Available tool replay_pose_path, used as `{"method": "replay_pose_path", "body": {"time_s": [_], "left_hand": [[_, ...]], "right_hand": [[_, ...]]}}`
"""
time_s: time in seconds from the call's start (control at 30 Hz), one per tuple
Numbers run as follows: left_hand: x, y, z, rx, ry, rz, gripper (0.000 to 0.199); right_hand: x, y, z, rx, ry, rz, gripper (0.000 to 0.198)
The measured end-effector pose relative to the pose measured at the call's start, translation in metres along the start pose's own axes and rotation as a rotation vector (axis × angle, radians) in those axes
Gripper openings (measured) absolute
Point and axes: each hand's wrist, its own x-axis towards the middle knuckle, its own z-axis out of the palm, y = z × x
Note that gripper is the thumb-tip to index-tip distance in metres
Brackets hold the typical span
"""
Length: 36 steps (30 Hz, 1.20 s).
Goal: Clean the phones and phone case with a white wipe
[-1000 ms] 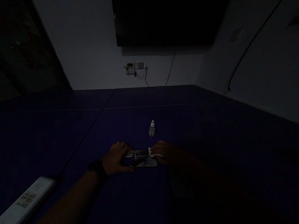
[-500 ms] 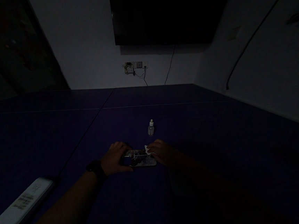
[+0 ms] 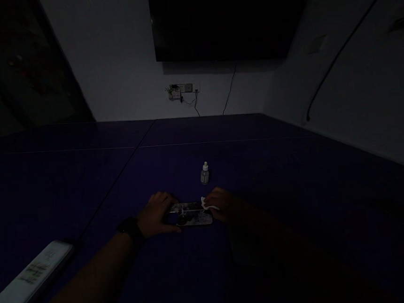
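Note:
A patterned phone case (image 3: 195, 217) lies crosswise on the dark blue tabletop, and blue shows through the cutout at its left end. My left hand (image 3: 157, 214) grips that left end between thumb and fingers, a dark watch on its wrist. Pinched in my right hand (image 3: 222, 204) is a white tissue (image 3: 205, 205), at the upper right part of the case; the dim light hides whether it presses on the surface. Just beyond the case stands a small clear dropper bottle (image 3: 204, 176) with a white top.
At the lower left lies a long white box (image 3: 29, 279) with printing on it. The blue table (image 3: 174, 163) runs back to a wall with sockets and cables (image 3: 181, 91). Above them hangs a large black screen (image 3: 219, 22). The room is very dark.
My right hand has slid slightly to the right along the case with the tissue, uncovering a bit more of the case. My left hand stays put on the left end.

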Motion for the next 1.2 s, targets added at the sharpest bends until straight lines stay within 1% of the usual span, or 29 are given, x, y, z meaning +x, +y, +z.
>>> {"method": "replay_pose_path", "body": {"time_s": [0.1, 0.23, 0.37, 0.57, 0.67, 0.73, 0.87, 0.93, 1.03, 1.1, 1.2], "left_hand": [[-0.0006, 0.0006, -0.0004, 0.001, -0.007, 0.001, 0.073], [-0.0008, 0.0005, -0.0012, -0.001, -0.005, 0.002, 0.074], [-0.0005, -0.0006, -0.0005, 0.001, -0.003, 0.003, 0.077], [0.0000, -0.0005, -0.0010, 0.002, -0.022, -0.013, 0.078], [-0.0004, -0.0003, -0.0009, 0.008, -0.014, -0.008, 0.078], [-0.0006, -0.0007, -0.0002, 0.009, -0.011, 0.000, 0.078], [-0.0009, -0.0027, 0.0016, 0.004, -0.006, 0.004, 0.077], [-0.0008, -0.0033, 0.0021, 0.001, -0.007, -0.004, 0.077], [-0.0003, -0.0028, 0.0019, -0.006, -0.016, -0.013, 0.078], [0.0003, -0.0014, 0.0012, -0.008, -0.017, -0.016, 0.078], [0.0010, 0.0012, -0.0004, -0.010, -0.027, -0.026, 0.076]], "right_hand": [[0.0005, -0.0026, 0.0014, 0.007, 0.002, -0.017, 0.025], [0.0021, -0.0032, 0.0060, -0.048, 0.020, 0.022, 0.025], [0.0003, -0.0037, 0.0031, 0.016, -0.001, 0.026, 0.026], [0.0006, -0.0060, 0.0019, 0.018, 0.053, 0.043, 0.021], [0.0007, -0.0053, 0.0000, 0.028, 0.031, 0.065, 0.021], [0.0012, -0.0047, 0.0005, 0.041, 0.012, 0.053, 0.022], [0.0031, -0.0027, 0.0034, -0.011, -0.001, 0.059, 0.024], [0.0029, -0.0017, 0.0018, -0.033, -0.021, 0.075, 0.023], [0.0015, -0.0022, -0.0024, -0.015, -0.045, 0.065, 0.022], [0.0010, -0.0036, -0.0025, -0.001, -0.040, 0.056, 0.023], [0.0003, -0.0044, 0.0003, -0.015, -0.012, 0.080, 0.024]]}}
